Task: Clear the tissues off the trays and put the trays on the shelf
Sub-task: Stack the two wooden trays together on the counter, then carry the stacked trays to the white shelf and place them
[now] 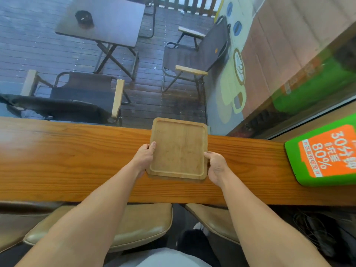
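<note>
A square bamboo tray (pixel 178 149) with a raised rim is held above the long wooden counter (pixel 77 160). A second tray's edge (pixel 154 175) shows just under it, so two trays are stacked. My left hand (pixel 145 158) grips the stack's left edge, thumb on the rim. My right hand (pixel 216 166) grips the right edge near the front corner. The top tray's surface is bare; no tissue is in view.
A green and orange charging-station box (pixel 325 153) stands on the counter at the right. Two padded stools (pixel 134 226) sit under the counter's near edge. Beyond the glass are folding chairs (pixel 84 97) and a dark table (pixel 104 22) on wet decking.
</note>
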Available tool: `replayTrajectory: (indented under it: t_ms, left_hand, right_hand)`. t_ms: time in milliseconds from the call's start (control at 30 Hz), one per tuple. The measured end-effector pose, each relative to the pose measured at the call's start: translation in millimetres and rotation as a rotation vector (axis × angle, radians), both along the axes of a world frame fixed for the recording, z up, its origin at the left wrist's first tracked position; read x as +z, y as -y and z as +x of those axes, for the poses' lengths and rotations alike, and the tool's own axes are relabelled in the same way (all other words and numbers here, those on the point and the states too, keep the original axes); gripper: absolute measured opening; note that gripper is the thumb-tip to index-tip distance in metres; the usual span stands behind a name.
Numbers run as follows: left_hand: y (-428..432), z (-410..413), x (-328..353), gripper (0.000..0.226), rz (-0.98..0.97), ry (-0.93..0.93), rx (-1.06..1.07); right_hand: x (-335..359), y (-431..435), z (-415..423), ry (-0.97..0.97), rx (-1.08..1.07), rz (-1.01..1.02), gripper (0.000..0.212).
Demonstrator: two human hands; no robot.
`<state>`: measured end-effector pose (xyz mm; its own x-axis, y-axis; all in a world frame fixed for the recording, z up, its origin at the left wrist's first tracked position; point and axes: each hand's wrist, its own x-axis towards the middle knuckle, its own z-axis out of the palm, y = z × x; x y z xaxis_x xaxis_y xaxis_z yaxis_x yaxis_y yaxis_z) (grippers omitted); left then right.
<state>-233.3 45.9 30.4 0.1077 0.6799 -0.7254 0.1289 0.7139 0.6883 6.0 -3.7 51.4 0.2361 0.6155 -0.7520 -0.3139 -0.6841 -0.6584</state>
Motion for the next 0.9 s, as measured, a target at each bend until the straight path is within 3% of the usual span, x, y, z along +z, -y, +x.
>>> replayTrajectory:
  t_ms: [100,200,300,467,600,700,900]
  left_hand:
    - [-4,19,22,0.051,0.035,0.032,-0.014]
    - [-2,36,46,0.052,0.092,0.066,-0.053]
    - [2,51,71,0.052,0.142,0.112,-0.09]
    - [33,88,119,0.053,0.282,0.116,-0.162]
    - [89,125,153,0.044,0.465,0.045,-0.251]
    - [143,152,169,0.045,0.541,0.118,-0.326]
    - [243,210,192,0.05,0.474,0.324,-0.503]
  right_hand:
    - [26,-1,6,0.025,0.073,0.045,0.042]
    - [52,5,14,0.272,0.075,0.026,0.059]
    - [77,22,30,0.309,0.032,0.132,0.054]
    - [111,70,55,0.411,-0.066,0.23,0.065]
    - [134,132,76,0.591,-0.202,0.252,0.058]
    - [146,196,97,0.641,-0.292,0.31,0.052]
    - [175,334,137,0.604,-0.462,0.354,0.05]
